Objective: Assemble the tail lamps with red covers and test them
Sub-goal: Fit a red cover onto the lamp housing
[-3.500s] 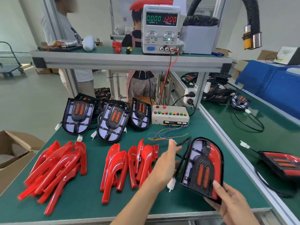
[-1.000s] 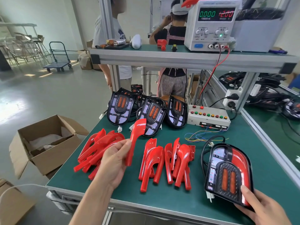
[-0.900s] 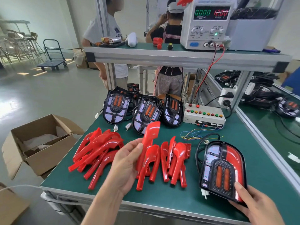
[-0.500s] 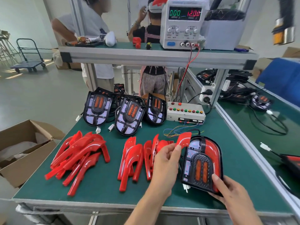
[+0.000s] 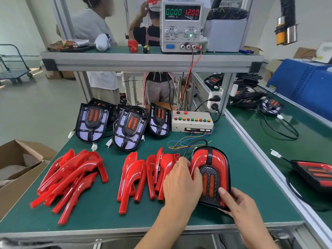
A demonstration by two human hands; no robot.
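The tail lamp (image 5: 211, 175) is seen lying on the green bench mat (image 5: 251, 186), at the near right, with red covers on both sides of its black centre spine. The left hand (image 5: 181, 184) is laid over the lamp's left edge: fingers are spread loosely and pressed flat on the left red cover (image 5: 196, 162), with nothing curled around it. The right hand (image 5: 239, 203) is set at the lamp's near right corner; the thumb is pressed on the black honeycomb insert beside the two orange strips, while the other fingers are hidden under the housing, so the lamp is pinched at that corner. A black cable (image 5: 194, 143) is looped off the lamp's far end.

Just left of the left hand, a small group of loose red covers (image 5: 140, 177) is laid out; a bigger pile of red covers (image 5: 71, 177) is further left, well apart from the lamp. Three uncovered lamp bases (image 5: 129, 130) are propped at the back of the mat, next to the button test box (image 5: 192, 121).

On the power supply (image 5: 181, 24) on the upper shelf, "0.000" is shown in green over "CURRENT A", and "12.00" in red. Knob labels are too blurred to be read.
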